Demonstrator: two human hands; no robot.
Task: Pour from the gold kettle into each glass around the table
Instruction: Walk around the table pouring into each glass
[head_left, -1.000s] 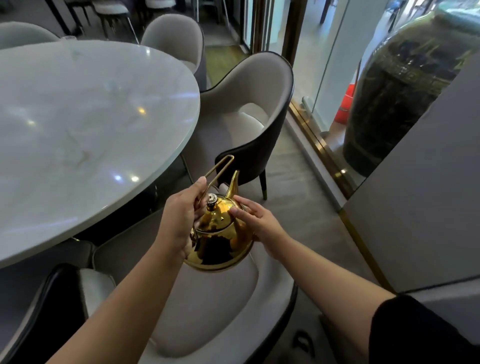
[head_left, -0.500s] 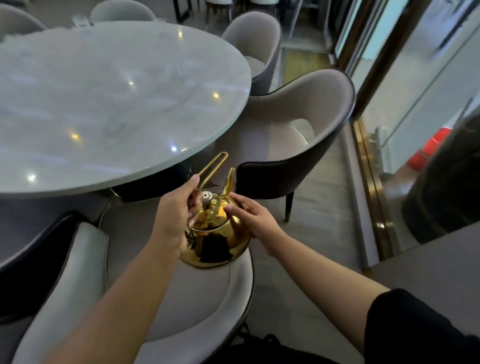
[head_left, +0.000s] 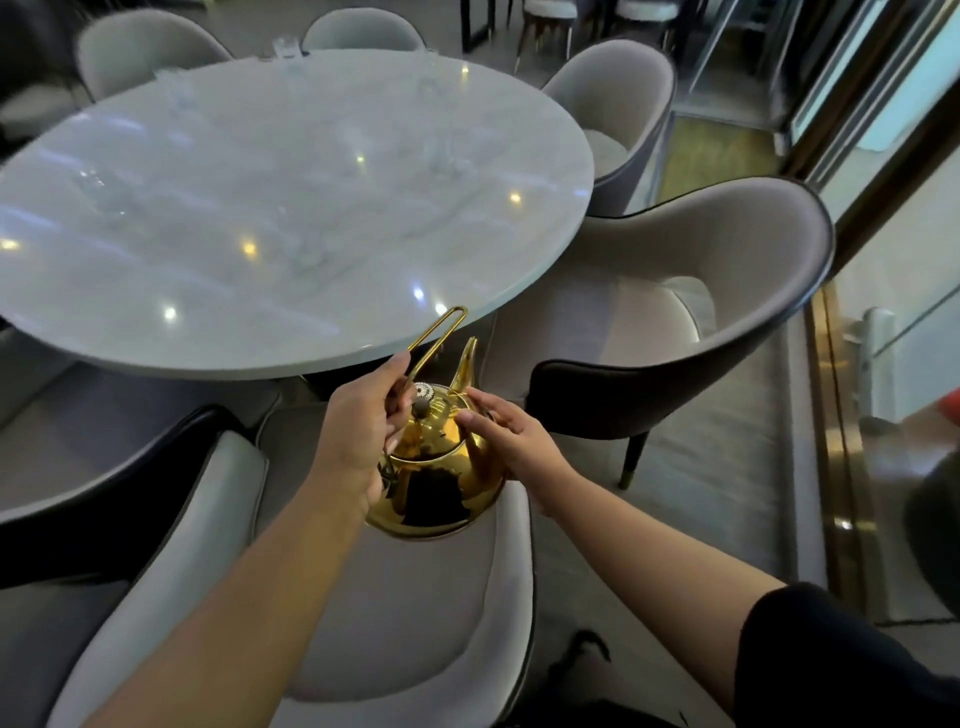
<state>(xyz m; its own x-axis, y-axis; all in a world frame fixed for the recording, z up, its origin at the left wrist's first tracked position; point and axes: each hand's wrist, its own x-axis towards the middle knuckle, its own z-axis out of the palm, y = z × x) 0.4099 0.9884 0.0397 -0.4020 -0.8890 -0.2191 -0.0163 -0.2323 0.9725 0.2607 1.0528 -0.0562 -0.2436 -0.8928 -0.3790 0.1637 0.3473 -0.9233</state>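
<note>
Gold kettle (head_left: 441, 483) is held upright over the seat of the near chair (head_left: 405, 623), just short of the near edge of the round marble table (head_left: 291, 208); spout points far, twd the table. L hand (head_left: 358, 441) grips the thin loop handle low down, fingers curled round it. R hand (head_left: 511, 441) lies on the kettle's right shoulder by the spout base, fingers mostly straight, touching w/o gripping. A blurred glass (head_left: 287, 49) sits at the table's far edge. Second chair (head_left: 675, 322) stands to the right.
</note>
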